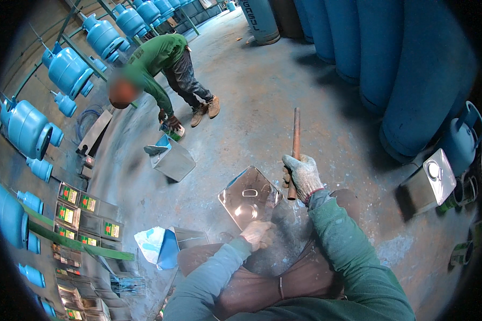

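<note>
My right hand (305, 175), in a pale work glove, is closed around a rusty brown metal pipe (296, 125) held roughly upright. In front of me stands a shiny square metal tin (234, 199) with a handle and a round spot on its top. My left hand (258, 235), also gloved, is at the tin's near corner with its fingers curled. What those fingers hold, if anything, is hidden. The pipe is raised to the right of the tin, apart from it.
A person in a green shirt (160, 56) bends over a green can (174, 132) beside an opened tin (175, 160). Blue gas cylinders (69, 69) hang at left; tall ones (385, 48) stand right. Tins (85, 219) are stacked left; another tin (428, 182) stands right.
</note>
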### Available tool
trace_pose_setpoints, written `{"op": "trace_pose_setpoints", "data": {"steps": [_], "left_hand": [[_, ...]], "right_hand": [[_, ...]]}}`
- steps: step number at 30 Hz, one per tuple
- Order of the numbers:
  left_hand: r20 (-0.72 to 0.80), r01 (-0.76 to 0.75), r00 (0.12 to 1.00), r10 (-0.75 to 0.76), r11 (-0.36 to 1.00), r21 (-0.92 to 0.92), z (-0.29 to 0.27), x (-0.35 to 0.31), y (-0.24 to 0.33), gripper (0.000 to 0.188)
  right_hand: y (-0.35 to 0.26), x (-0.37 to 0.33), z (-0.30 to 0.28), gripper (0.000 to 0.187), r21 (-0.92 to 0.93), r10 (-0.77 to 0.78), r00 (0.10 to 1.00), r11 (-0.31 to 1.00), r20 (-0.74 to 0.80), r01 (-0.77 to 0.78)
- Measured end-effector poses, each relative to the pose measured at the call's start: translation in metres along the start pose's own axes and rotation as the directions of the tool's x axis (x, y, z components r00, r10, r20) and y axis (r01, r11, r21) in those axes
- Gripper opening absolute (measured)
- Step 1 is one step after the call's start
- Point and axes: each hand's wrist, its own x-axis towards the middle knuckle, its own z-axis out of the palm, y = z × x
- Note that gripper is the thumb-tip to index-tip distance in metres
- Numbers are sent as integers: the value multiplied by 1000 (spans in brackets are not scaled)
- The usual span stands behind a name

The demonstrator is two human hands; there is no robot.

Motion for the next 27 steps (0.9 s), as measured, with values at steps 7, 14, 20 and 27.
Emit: {"op": "trace_pose_setpoints", "data": {"steps": [7, 14, 20, 27], "left_hand": [[-37, -13, 999, 13, 1000, 13, -2, 1, -4, 36], [-23, -76, 997, 75, 996, -49, -9, -22, 11, 33], [-259, -342, 888, 380, 922, 180, -15, -48, 13, 25], [-164, -145, 958, 236, 890, 432, -34, -24, 11, 36]], "right_hand": [[1, 1, 0, 19, 3, 2, 1000, 1000, 10, -2], [12, 6, -3, 19, -27, 18, 1000, 999, 0, -18], [28, 9, -6, 21, -171, 19, 999, 985, -44, -27], [37, 5, -2, 22, -194, 48, 997, 979, -52, -58]]}}
